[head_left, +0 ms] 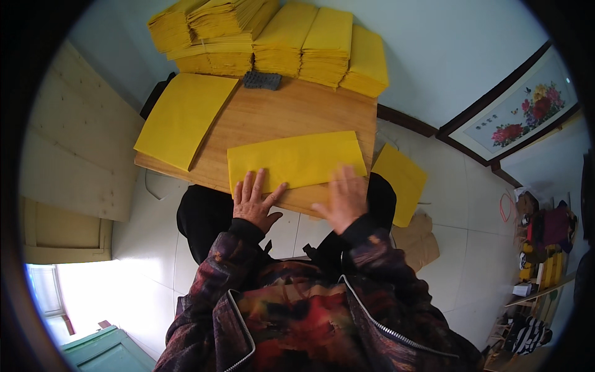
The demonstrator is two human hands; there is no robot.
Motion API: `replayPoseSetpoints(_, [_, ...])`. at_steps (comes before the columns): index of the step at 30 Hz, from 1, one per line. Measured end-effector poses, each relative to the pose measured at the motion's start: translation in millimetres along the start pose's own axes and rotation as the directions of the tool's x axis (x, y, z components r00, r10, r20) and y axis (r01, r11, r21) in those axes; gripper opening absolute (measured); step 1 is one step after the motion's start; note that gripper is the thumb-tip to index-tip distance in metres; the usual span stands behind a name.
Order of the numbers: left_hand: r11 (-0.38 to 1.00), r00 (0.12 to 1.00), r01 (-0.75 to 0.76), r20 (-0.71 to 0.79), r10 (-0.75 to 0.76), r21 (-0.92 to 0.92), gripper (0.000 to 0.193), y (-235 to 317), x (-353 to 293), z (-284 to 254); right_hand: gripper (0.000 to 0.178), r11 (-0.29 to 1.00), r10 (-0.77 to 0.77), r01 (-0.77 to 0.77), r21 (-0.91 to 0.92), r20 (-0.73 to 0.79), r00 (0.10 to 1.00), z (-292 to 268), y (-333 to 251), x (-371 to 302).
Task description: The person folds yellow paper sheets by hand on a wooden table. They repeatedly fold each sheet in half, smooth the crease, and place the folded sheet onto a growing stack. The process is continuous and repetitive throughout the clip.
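A folded yellow sheet [297, 160] lies flat near the front edge of the wooden table [291, 111], its long side running left to right. My left hand [253, 201] rests on the sheet's lower left part, fingers spread and palm down. Over the sheet's right end is my right hand [346, 197], blurred by motion, with its fingers stretched out and the thumb apart. Neither hand grips anything. To the left on the same table is a flat stack of larger yellow sheets [185, 118].
Tall piles of folded yellow sheets [322, 46] line the table's back edge, with a dark grey cloth [262, 80] before them. Right of the table are another yellow sheet [401, 183] and a brown piece [416, 240], low down. A framed flower picture [520, 115] leans at the right.
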State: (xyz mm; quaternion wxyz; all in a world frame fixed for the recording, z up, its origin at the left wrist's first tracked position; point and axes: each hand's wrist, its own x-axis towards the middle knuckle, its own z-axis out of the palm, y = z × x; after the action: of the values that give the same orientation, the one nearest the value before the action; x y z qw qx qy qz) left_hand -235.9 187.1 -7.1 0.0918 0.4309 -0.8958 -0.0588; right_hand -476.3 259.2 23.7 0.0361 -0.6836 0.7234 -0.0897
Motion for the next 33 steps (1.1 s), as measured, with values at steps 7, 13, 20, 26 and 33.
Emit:
replayPoseSetpoints(7, [1.0, 1.0, 0.001, 0.006, -0.001, 0.006, 0.083, -0.9, 0.7, -0.3, 0.093, 0.963, -0.198, 0.189, 0.189, 0.029, 0.98, 36.9, -34.8, 10.6])
replayPoseSetpoints(13, [1.0, 1.0, 0.001, -0.007, -0.001, 0.004, 0.082, -0.9, -1.6, 1.8, 0.087, 0.994, 0.053, -0.058, 0.091, 0.058, 0.997, 8.4, 23.8, -12.2])
replayPoseSetpoints(20, [1.0, 1.0, 0.013, 0.023, -0.013, -0.008, 0.078, 1.5, -0.8, -2.3, 0.073, 0.973, -0.125, 0.123, 0.197, -0.003, 0.992, 15.7, -22.1, 61.3])
replayPoseSetpoints(26, [0.999, 1.0, 0.026, 0.013, -0.026, -0.042, 0.084, 3.3, -0.9, -6.5, 0.069, 0.987, -0.162, 0.161, 0.007, 0.082, 0.983, 32.6, -14.0, 100.9])
replayPoseSetpoints(33, [0.96, 0.994, 0.102, 0.061, -0.089, -0.26, 0.067, -8.9, 20.9, -28.7, 0.067, 0.985, -0.169, 0.17, 0.028, -0.031, 0.985, 37.2, -0.8, 98.5])
